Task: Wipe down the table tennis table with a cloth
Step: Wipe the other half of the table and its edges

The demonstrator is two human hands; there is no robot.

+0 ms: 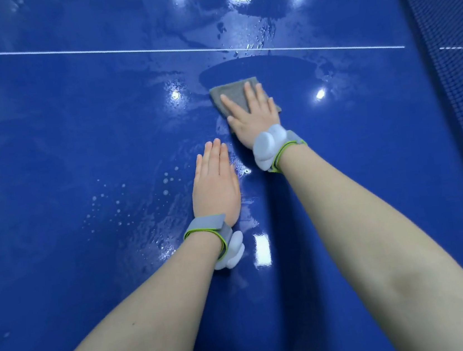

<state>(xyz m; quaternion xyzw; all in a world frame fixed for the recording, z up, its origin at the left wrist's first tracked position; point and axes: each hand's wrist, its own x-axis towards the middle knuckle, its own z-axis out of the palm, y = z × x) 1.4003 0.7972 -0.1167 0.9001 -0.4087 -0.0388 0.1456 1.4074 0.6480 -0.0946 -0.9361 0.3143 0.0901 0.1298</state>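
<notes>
The blue table tennis table [74, 136] fills the view, glossy and wet in streaks. A folded grey cloth [233, 92] lies flat on it near the middle. My right hand [252, 117] presses down on the cloth with fingers spread, covering its near half. My left hand [216, 189] rests flat on the bare table surface, palm down, fingers together, a little nearer and to the left of the cloth. Both wrists wear grey bands with white pods.
A white centre line [92, 52] crosses the table beyond the cloth. The dark blue net [459, 89] runs along the right side. Foamy droplets [117, 204] speckle the surface left of my left hand. A dry oval patch [255, 67] sits just beyond the cloth.
</notes>
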